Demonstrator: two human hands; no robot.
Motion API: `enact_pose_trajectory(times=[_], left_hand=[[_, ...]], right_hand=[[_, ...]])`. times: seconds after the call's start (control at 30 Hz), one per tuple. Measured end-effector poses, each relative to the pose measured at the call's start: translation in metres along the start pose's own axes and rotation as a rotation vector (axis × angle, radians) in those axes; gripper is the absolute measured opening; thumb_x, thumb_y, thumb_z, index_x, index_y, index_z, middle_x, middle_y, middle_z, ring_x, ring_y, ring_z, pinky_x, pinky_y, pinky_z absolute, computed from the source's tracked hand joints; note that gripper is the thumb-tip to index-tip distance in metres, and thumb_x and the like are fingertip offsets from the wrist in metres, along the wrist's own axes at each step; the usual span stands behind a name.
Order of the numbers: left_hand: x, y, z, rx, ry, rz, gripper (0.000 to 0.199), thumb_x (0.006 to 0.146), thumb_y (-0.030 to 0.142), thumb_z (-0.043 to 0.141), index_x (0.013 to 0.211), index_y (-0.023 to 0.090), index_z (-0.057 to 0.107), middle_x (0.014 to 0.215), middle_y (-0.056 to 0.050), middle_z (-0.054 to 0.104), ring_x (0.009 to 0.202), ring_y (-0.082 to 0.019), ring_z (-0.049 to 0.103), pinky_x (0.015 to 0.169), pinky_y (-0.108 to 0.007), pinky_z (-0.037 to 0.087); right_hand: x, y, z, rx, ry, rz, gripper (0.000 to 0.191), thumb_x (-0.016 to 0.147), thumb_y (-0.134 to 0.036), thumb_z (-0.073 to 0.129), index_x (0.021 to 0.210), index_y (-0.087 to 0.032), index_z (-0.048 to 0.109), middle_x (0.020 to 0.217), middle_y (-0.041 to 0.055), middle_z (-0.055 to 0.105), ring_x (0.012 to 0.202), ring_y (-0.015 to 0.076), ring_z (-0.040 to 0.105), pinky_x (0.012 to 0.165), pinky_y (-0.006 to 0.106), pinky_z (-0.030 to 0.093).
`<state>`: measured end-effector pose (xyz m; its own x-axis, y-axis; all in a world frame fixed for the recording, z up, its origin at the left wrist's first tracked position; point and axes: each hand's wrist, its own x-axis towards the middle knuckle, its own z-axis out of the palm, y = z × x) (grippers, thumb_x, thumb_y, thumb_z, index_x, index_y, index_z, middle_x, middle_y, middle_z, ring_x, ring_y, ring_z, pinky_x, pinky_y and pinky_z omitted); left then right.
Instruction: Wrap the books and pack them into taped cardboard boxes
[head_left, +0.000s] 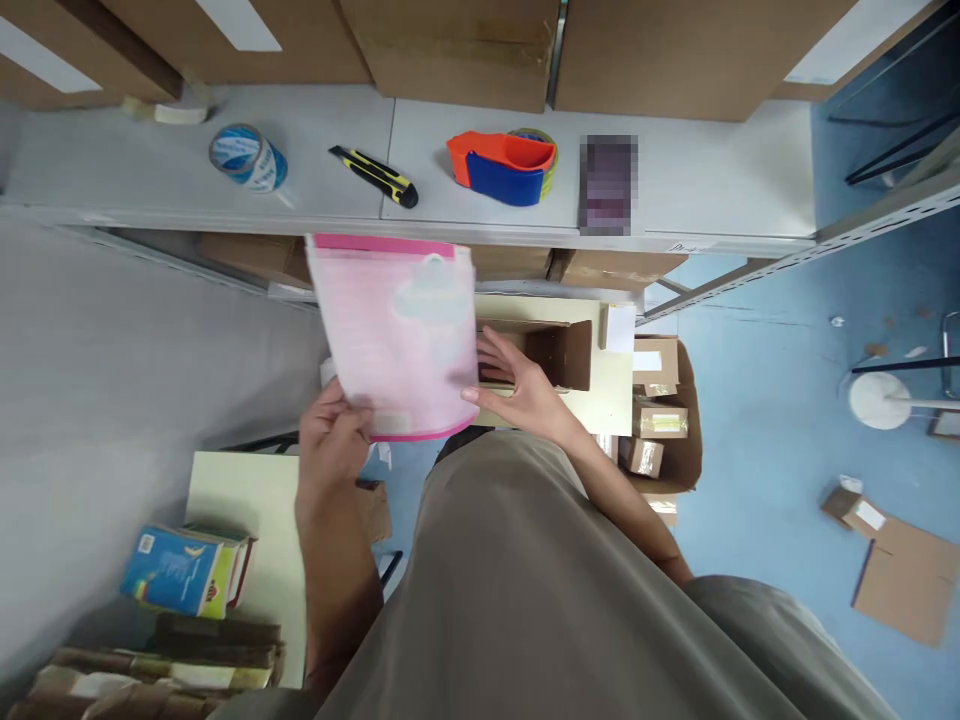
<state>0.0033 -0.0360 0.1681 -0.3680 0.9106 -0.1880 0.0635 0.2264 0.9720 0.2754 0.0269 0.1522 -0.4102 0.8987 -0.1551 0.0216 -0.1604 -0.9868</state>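
A flat, pale pink pouch (397, 340) with bright pink edging and a faint cloud print tilts in front of me. My left hand (334, 430) pinches its lower left corner, thumb on the front. At the pouch's right edge, my right hand (525, 390) has its fingers stretched apart; the thumb tip touches the edge and the fingertips partly go out of sight around it. Behind that hand stands an open cardboard box (574, 355) on a cream tabletop (611, 405). The pouch covers whatever lies directly behind it, and its contents cannot be made out.
On the grey shelf (720, 170) lie a tape roll (247, 158), a yellow-black box cutter (375, 176), an orange-blue tape dispenser (502, 167) and a pixelated rectangle. Large cartons (465, 50) stand behind. Right, a carton (690, 440) holds small boxes; left, books (180, 570) lie on a table.
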Motion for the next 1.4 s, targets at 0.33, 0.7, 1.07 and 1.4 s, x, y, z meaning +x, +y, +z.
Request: enact_pose_trajectory(times=[0.33, 0.7, 1.07, 1.4], left_hand=[[-0.012, 0.000, 0.072, -0.205, -0.390, -0.053, 0.057, 0.081, 0.024, 0.071, 0.138, 0.020, 0.071, 0.127, -0.010, 0.080, 0.123, -0.033, 0.074, 0.103, -0.047, 0.063], [0.008, -0.074, 0.100, 0.881, -0.570, 0.386, 0.048, 0.105, 0.026, 0.050, 0.150, 0.015, 0.062, 0.158, -0.017, 0.062, 0.155, -0.036, 0.051, 0.134, -0.058, 0.032], [-0.009, -0.105, 0.078, 0.934, -0.540, 0.445, 0.037, 0.106, 0.023, 0.050, 0.130, 0.020, 0.077, 0.154, -0.013, 0.064, 0.160, -0.036, 0.042, 0.134, -0.060, 0.035], [-0.006, -0.112, 0.072, 0.826, -0.545, 0.385, 0.034, 0.105, 0.022, 0.053, 0.125, 0.022, 0.080, 0.165, -0.012, 0.054, 0.165, -0.037, 0.033, 0.134, -0.063, 0.035]], right_hand=[[-0.009, 0.005, -0.044, 0.275, 0.179, 0.025, 0.086, 0.069, -0.064, 0.098, 0.138, -0.028, 0.061, 0.135, 0.0088, 0.075, 0.127, 0.0318, 0.070, 0.114, 0.054, 0.059], [-0.051, -0.027, -0.103, -0.435, 0.407, -0.271, 0.033, 0.102, -0.046, 0.072, 0.129, -0.028, 0.073, 0.121, 0.0038, 0.079, 0.108, 0.0251, 0.076, 0.097, 0.042, 0.063], [0.033, 0.041, -0.075, -1.220, -0.291, 0.102, 0.048, 0.106, -0.024, 0.059, 0.153, -0.034, 0.067, 0.143, 0.0036, 0.076, 0.130, 0.0336, 0.073, 0.111, 0.047, 0.057], [0.093, 0.147, -0.075, -1.172, -0.453, 0.363, 0.049, 0.108, -0.028, 0.057, 0.156, -0.034, 0.063, 0.150, 0.0009, 0.071, 0.141, 0.0282, 0.066, 0.120, 0.040, 0.050]])
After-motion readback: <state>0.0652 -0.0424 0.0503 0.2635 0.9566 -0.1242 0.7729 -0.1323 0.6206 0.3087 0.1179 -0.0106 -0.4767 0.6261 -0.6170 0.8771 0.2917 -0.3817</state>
